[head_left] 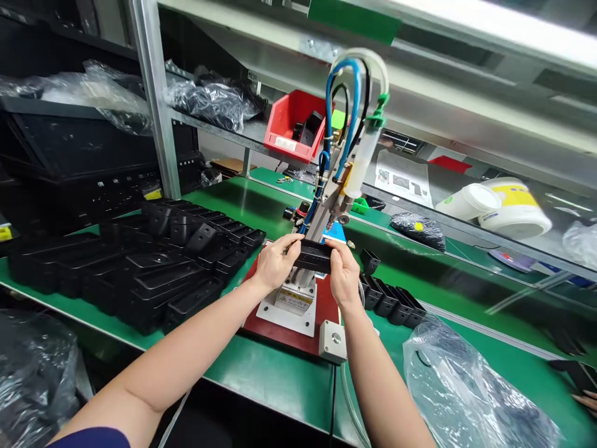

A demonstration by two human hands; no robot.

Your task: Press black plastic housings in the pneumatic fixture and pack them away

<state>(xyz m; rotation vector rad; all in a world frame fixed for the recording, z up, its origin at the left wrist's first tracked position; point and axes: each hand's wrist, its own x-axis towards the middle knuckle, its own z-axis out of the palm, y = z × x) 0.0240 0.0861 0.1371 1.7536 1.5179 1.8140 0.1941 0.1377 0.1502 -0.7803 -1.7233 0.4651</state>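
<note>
Between my two hands is a black plastic housing, held level over the base of a dispensing machine. My left hand pinches its left end, thumb and fingers closed on it. At the right end, my right hand grips it the same way. Just above and behind the housing is the nozzle end of the machine's syringe, fed by blue and clear tubes. Under the hands lie a metal fixture and a dark red base plate. A grey button box sits by my right wrist.
Many black housings cover the bench at left. A row of black box parts stands at right, near a clear plastic bag. A red bin and white tubs sit on the shelf. Another person's hand shows at far right.
</note>
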